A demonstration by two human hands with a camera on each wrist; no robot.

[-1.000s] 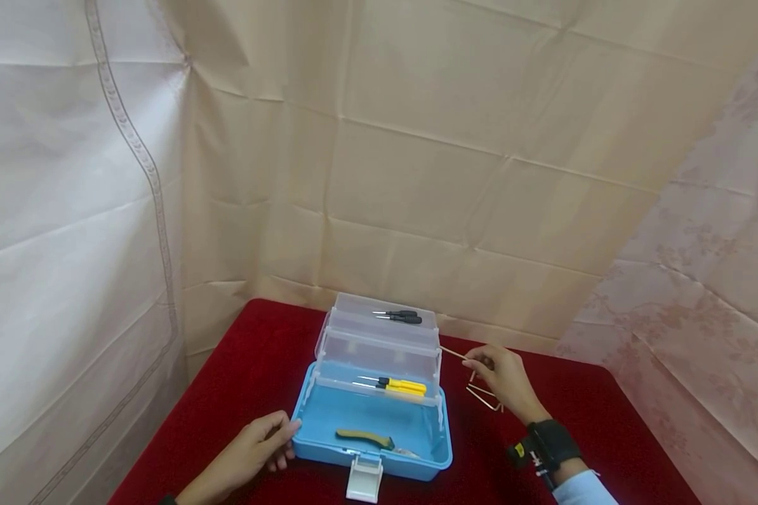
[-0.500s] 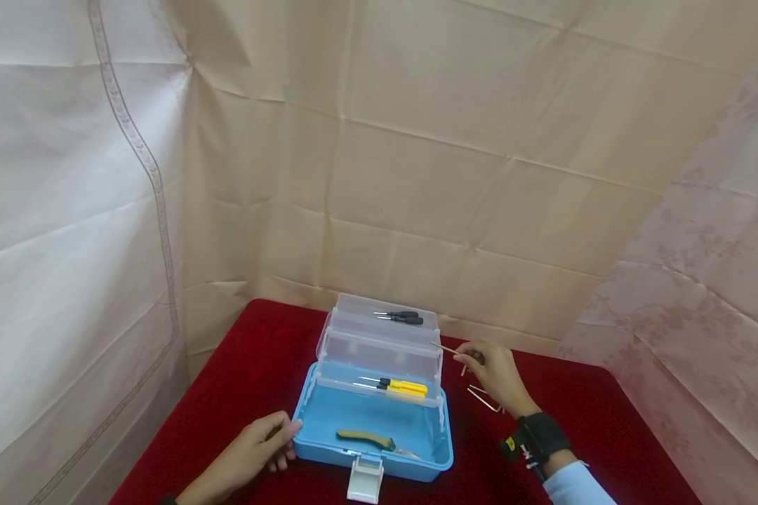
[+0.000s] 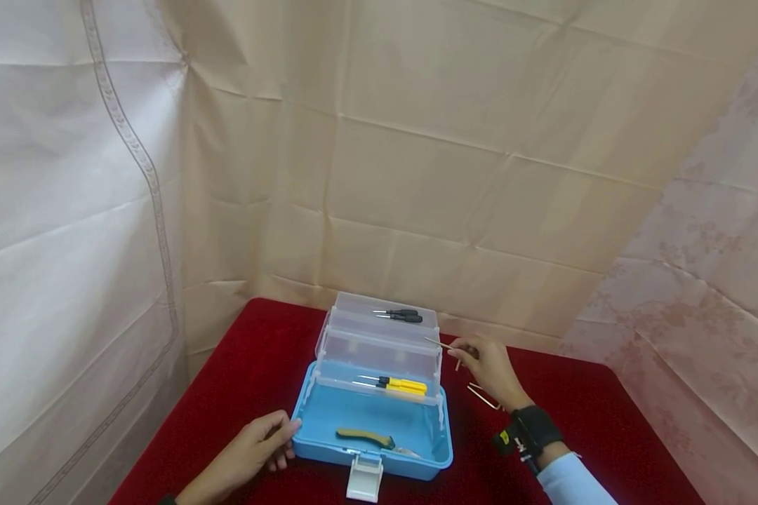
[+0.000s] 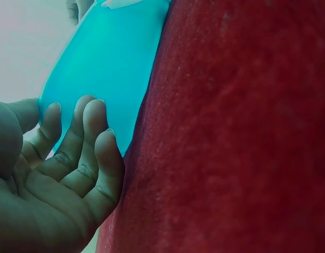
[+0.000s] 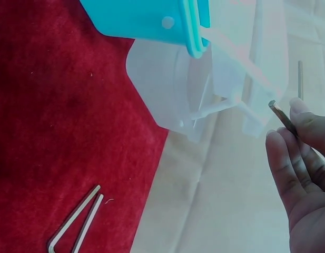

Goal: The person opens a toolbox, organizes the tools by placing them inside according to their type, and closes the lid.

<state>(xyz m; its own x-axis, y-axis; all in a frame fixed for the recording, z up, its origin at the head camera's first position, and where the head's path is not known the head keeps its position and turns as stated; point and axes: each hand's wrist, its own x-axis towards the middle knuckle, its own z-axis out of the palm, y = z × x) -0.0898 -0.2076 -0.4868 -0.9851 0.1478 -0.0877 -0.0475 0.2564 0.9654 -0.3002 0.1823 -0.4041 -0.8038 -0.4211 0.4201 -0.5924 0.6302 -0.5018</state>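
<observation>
A blue toolbox point(image 3: 325, 454) stands with its clear tiered trays point(image 3: 356, 348) raised. My left hand point(image 3: 262, 442) grips its front left corner, thumb on the rim and fingertips against the outer wall point(image 4: 117, 63). At the right side of the trays, my right hand point(image 3: 489, 368) pinches an L-shaped hex key point(image 5: 282, 117) between thumb and fingers. Its long arm points left over the tray edge. More hex keys point(image 5: 72, 221) lie on the red cloth below that hand. Inside the box, yellow-handled pliers point(image 3: 360, 436) rest on the floor.
Two yellow-handled screwdrivers point(image 3: 407, 387) lie in the lower tray, and black-handled screwdrivers point(image 3: 407, 318) in the top one. A white latch point(image 3: 363, 480) hangs at the box front. Beige curtain cloth point(image 3: 417, 182) rises behind the red-covered table point(image 3: 253, 365).
My right hand has moved left with the hex key, whose tip now overlaps the trays. The other hex keys stay on the cloth. My left hand keeps its place on the toolbox.
</observation>
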